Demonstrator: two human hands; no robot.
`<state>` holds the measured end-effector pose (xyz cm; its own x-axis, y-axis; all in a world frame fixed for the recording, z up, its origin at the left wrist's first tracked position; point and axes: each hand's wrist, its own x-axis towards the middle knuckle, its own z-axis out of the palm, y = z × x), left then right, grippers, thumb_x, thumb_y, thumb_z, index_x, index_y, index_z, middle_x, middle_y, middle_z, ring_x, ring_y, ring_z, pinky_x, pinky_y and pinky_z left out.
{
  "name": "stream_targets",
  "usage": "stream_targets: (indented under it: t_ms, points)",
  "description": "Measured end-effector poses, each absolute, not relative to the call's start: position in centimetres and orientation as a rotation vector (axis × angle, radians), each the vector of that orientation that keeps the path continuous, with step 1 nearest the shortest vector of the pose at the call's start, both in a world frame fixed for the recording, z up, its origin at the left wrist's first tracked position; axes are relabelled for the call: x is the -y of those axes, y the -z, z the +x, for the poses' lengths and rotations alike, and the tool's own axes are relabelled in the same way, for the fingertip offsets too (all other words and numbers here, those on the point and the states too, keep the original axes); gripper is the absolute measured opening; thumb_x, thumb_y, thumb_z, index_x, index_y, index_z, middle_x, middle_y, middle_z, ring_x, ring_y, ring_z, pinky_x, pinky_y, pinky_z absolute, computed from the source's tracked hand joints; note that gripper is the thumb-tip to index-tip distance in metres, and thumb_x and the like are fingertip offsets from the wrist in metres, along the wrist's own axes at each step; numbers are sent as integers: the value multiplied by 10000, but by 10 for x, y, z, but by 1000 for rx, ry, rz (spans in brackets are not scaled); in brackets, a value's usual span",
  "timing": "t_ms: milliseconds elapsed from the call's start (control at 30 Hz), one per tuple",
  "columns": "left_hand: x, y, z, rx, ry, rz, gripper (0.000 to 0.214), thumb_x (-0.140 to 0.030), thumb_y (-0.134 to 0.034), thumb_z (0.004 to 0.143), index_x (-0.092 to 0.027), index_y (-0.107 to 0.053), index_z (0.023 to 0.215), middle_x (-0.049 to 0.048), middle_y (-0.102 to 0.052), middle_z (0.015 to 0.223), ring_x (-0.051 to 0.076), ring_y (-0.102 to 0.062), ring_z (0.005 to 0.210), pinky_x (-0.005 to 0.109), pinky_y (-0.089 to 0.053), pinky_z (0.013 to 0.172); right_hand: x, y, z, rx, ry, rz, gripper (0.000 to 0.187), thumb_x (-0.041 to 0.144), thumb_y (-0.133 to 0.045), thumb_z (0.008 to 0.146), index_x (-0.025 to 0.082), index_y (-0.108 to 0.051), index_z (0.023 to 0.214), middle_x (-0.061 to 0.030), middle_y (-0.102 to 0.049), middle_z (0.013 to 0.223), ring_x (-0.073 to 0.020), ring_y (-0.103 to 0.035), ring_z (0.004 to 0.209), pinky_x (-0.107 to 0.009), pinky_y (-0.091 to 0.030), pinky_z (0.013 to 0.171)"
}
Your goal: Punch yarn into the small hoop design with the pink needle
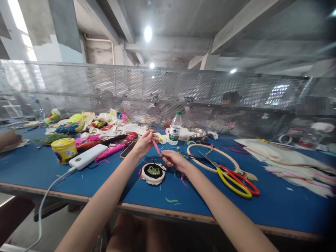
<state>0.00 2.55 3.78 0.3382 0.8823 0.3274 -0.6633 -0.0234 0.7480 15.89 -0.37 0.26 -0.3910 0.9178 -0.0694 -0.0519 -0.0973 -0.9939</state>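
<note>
My left hand (142,144) is closed around the upper part of a pink punch needle (155,145), held slantwise above the table. At the tool's lower end, my right hand (173,159) pinches black yarn (151,158), a strand of which loops off to the left. Just below both hands lies a small round hoop (144,179) with pale cloth around its rim. Its black yarn face carries a green frog's head (153,170) with pink cheeks. The exact spot where yarn meets tool is too small to make out.
Large scissors (233,180) with red and yellow handles lie right, against a big wooden hoop (193,147). A water bottle (175,129) stands behind my hands. Left are a white power bank (88,156) with a cable, a yellow tub (63,150) and heaped yarn (111,151).
</note>
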Motion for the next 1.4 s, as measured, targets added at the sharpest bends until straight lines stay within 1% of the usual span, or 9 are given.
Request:
stream_targets:
  t_ms: [233,500,800,933,1033,1100,1167,1300,1400]
  points:
    - [-24,-38,0,-269,-1224,1026,122,-178,-585,773,-150,-529,877,12,-605,703,104,-599,631,256,-476,684,4,-7,161,1250,-1554,-1103,186,271,-501,782,144,-505,645,70,-422,414,-20,-300,296,-140,-174,313]
    - [-26,-36,-1,-262,-1208,1043,135,-184,-580,778,-143,-538,899,11,-601,715,86,-583,594,223,-466,637,5,-9,161,1200,-1548,-1142,199,238,-464,810,143,-492,638,56,-444,418,-23,-311,294,-132,-182,306]
    - [-25,-37,-1,-265,-1192,1053,143,-188,-583,776,-144,-538,905,17,-602,719,86,-575,594,220,-457,631,6,-9,161,1177,-1544,-1163,191,224,-456,822,141,-483,652,52,-453,419,-23,-311,290,-128,-179,300]
    - [-24,-36,-1,-270,-1190,1053,139,-184,-577,779,-145,-540,907,17,-602,723,89,-574,596,226,-456,632,5,-9,162,1178,-1550,-1177,217,229,-432,850,143,-466,654,58,-443,425,-21,-321,296,-128,-187,304]
    - [-24,-36,0,-271,-1188,1058,132,-176,-566,784,-141,-543,909,19,-601,722,89,-571,596,225,-454,631,4,-7,163,1178,-1559,-1195,229,259,-424,877,134,-478,692,76,-420,460,-13,-298,309,-131,-194,305]
    - [-24,-35,0,-268,-1182,1064,129,-173,-559,787,-140,-543,911,18,-598,719,87,-566,595,220,-451,630,3,-6,163,1176,-1563,-1215,230,295,-430,886,124,-503,751,78,-427,513,-10,-303,335,-133,-231,315]
    - [-25,-34,0,-263,-1174,1071,125,-176,-557,787,-144,-543,908,14,-590,711,84,-559,594,215,-447,628,1,-5,163,1171,-1564,-1241,230,320,-437,886,117,-524,822,61,-466,584,-15,-358,381,-139,-301,346]
    - [-26,-33,0,-250,-1163,1088,121,-185,-566,780,-149,-546,895,7,-571,695,76,-536,581,205,-439,615,0,-4,163,1167,-1566,-1289,229,322,-459,875,118,-536,942,1,-554,768,-63,-514,558,-197,-444,482]
    - [-26,-32,0,-247,-1159,1099,124,-184,-562,781,-149,-546,899,2,-559,687,72,-519,566,200,-434,596,0,-4,163,1173,-1562,-1316,244,322,-466,871,123,-531,997,-27,-571,866,-96,-557,663,-246,-483,566]
